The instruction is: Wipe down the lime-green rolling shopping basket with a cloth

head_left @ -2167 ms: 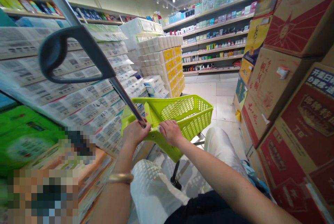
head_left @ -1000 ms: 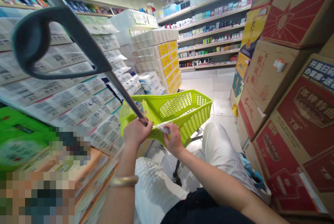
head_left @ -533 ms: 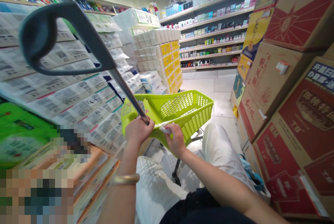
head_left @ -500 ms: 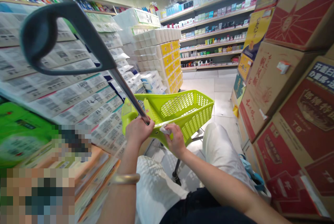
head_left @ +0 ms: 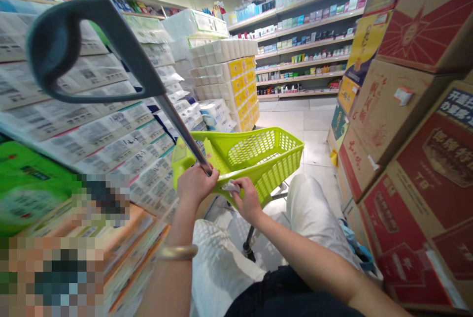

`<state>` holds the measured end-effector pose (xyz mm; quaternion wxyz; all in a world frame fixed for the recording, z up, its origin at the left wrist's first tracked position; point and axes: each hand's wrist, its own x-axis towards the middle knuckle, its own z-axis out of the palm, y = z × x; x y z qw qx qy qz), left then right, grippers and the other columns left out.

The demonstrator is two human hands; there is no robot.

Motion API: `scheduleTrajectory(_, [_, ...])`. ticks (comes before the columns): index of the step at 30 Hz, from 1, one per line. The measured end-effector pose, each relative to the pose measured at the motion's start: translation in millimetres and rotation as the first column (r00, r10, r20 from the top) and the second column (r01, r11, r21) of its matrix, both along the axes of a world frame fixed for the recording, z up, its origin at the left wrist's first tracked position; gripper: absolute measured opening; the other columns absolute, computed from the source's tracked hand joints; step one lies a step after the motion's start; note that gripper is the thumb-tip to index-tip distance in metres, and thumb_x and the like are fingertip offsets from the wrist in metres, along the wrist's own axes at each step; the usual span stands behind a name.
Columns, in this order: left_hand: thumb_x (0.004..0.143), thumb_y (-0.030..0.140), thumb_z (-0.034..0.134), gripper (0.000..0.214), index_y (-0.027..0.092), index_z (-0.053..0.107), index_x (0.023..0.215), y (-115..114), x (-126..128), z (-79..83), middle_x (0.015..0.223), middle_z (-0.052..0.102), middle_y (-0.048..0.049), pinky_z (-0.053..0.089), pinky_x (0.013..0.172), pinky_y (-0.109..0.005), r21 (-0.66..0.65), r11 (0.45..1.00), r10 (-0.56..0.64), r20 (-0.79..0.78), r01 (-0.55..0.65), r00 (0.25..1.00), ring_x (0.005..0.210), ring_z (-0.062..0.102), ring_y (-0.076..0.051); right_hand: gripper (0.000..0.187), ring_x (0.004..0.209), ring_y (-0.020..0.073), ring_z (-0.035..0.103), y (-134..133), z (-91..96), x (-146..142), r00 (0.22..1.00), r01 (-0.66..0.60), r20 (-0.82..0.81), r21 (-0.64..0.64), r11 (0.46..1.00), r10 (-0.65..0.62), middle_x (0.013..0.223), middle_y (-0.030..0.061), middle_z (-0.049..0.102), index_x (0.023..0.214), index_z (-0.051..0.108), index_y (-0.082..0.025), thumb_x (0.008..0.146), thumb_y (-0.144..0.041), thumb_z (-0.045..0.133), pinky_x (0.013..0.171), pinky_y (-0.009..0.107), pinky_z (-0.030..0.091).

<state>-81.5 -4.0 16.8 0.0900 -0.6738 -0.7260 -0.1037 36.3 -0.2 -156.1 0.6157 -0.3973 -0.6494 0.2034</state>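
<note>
A lime-green plastic shopping basket (head_left: pixel 273 159) on wheels stands tilted in the aisle in front of me. Its metal pull rod rises up and to the left to a grey loop handle (head_left: pixel 70 46) close to the camera. My left hand (head_left: pixel 194 185) is closed around the base of the rod at the basket's near rim. My right hand (head_left: pixel 248 200) presses a small white wipe (head_left: pixel 231 187) against the outer face of the near rim. I am crouched, with my knees in white trousers on both sides of the basket.
Stacked tissue and toilet-paper packs (head_left: pixel 111 130) line the left side. A tower of yellow-and-white packs (head_left: pixel 236 85) stands ahead on the left. Tall cardboard cartons (head_left: pixel 406 125) wall the right. Tiled floor (head_left: pixel 314 135) runs ahead to stocked shelves (head_left: pixel 303 46).
My right hand with the white wipe slid from the top of the basket's rim down onto its outer face. The left hand kept its hold on the rod. The camera swayed a little.
</note>
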Motion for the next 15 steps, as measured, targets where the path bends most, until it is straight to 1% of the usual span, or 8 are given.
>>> scheduleTrajectory(1, [0.08,0.043,0.043,0.036,0.024,0.073,0.089,0.1,0.1,0.0,0.09,0.074,-0.0061,0.049,0.07,-0.031,0.0,1.0,0.001,-0.002,-0.001,1.0,0.086,0.068,-0.026,0.019,0.089,0.0184,0.056,-0.2,0.3,0.3,1.0,-0.007,0.007,0.015,1.0,0.007,0.093,0.0048,0.056,0.097,0.054,-0.021,0.08,-0.012,0.053,0.082,0.031,0.048])
scheduleTrajectory(2, [0.08,0.043,0.043,0.037,0.024,0.073,0.089,0.2,0.3,-0.1,0.09,0.074,-0.0062,0.049,0.07,-0.031,-0.001,1.0,0.002,-0.002,-0.002,1.0,0.086,0.068,-0.026,0.02,0.092,0.0189,0.056,-1.2,-3.9,1.7,1.0,-0.006,0.027,0.017,1.0,0.006,0.095,0.0051,0.056,0.097,0.054,-0.021,0.079,-0.011,0.053,0.083,0.032,0.048])
scheduleTrajectory(5, [0.08,0.044,0.042,0.037,0.024,0.072,0.089,0.8,0.7,-0.3,0.091,0.074,-0.0061,0.048,0.07,-0.032,-0.005,1.0,0.004,0.005,-0.004,1.0,0.087,0.068,-0.027,0.027,0.094,0.0201,0.056,-6.2,-33.7,9.2,0.992,0.017,0.123,-0.048,0.999,-0.011,0.097,0.0053,0.056,0.095,0.055,-0.022,0.073,-0.007,0.055,0.083,0.034,0.048])
scheduleTrajectory(7, [0.08,0.045,0.042,0.037,0.025,0.072,0.089,1.1,0.7,-0.5,0.091,0.074,-0.0058,0.048,0.069,-0.032,-0.007,1.0,0.007,0.011,-0.007,1.0,0.087,0.068,-0.027,0.028,0.087,0.0192,0.057,-7.7,-51.7,13.8,0.985,0.01,0.172,-0.092,0.996,0.006,0.093,0.0037,0.056,0.092,0.055,-0.022,0.069,-0.005,0.055,0.077,0.032,0.049])
scheduleTrajectory(8, [0.08,0.045,0.042,0.038,0.025,0.072,0.089,1.1,0.6,-0.6,0.091,0.074,-0.0057,0.048,0.069,-0.032,-0.008,1.0,0.007,0.011,-0.007,1.0,0.087,0.068,-0.027,0.028,0.084,0.0185,0.057,-7.3,-56.1,15.2,0.983,0.004,0.181,-0.099,0.995,0.014,0.091,0.0028,0.056,0.09,0.055,-0.022,0.068,-0.005,0.056,0.074,0.031,0.049])
scheduleTrajectory(10, [0.08,0.045,0.041,0.038,0.025,0.072,0.089,1.1,0.2,-0.8,0.09,0.074,-0.0058,0.048,0.069,-0.031,-0.008,1.0,0.006,0.004,-0.006,1.0,0.086,0.068,-0.027,0.027,0.085,0.0182,0.058,-4.0,-54.4,16.3,0.986,0.009,0.166,-0.085,0.996,0.006,0.092,0.0029,0.056,0.091,0.055,-0.022,0.07,-0.005,0.055,0.076,0.031,0.049])
scheduleTrajectory(12, [0.08,0.045,0.041,0.039,0.024,0.073,0.089,0.9,-0.4,-1.1,0.089,0.074,-0.0061,0.048,0.069,-0.031,-0.006,1.0,0.003,-0.006,-0.003,1.0,0.085,0.068,-0.026,0.028,0.094,0.0191,0.057,2.3,-43.4,17.7,0.989,0.029,0.144,-0.04,0.999,-0.023,0.097,0.0049,0.056,0.095,0.056,-0.022,0.073,-0.005,0.054,0.083,0.033,0.048])
scheduleTrajectory(15, [0.08,0.045,0.041,0.039,0.024,0.073,0.089,0.7,-1.7,-1.0,0.089,0.074,-0.0062,0.048,0.068,-0.03,0.0,1.0,-0.001,-0.012,0.001,1.0,0.085,0.068,-0.026,0.027,0.102,0.0203,0.054,15.9,-28.0,29.0,0.972,0.018,0.231,0.082,0.996,-0.036,0.102,0.0062,0.057,0.097,0.059,-0.022,0.076,-0.005,0.053,0.092,0.035,0.045])
